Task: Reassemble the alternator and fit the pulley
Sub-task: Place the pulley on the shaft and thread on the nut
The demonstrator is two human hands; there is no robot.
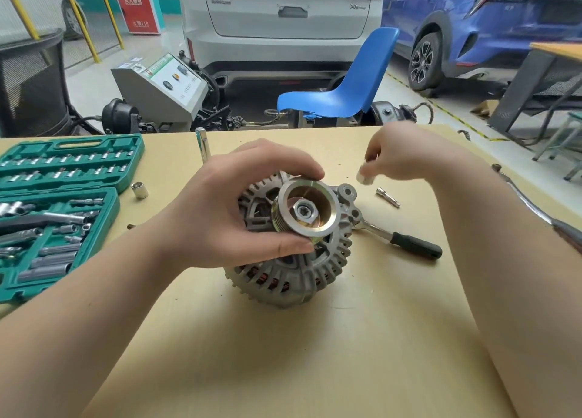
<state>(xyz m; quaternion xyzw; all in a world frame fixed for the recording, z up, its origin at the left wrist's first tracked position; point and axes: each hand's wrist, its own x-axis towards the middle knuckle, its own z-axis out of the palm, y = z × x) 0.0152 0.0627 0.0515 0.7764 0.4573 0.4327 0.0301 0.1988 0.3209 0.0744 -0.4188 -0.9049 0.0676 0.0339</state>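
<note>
The grey finned alternator (293,279) stands on the wooden table (283,354), pulley end facing up. Its grooved pulley (327,216) sits on the shaft with a hex nut (305,213) in the middle. My left hand (226,216) is wrapped around the pulley rim, thumb at the front and fingers over the back. Up and to the right, my right hand (400,153) pinches a silver socket (365,175) above the table, blurred by motion. A ratchet wrench (406,241) with a black grip lies partly behind the alternator on the right.
An open green socket set case (59,210) fills the left of the table. A loose socket (139,190), an upright extension bar (203,143) and a small bit (388,196) lie nearby. Another tool (535,210) rests at the right edge. A blue chair (346,81) stands beyond.
</note>
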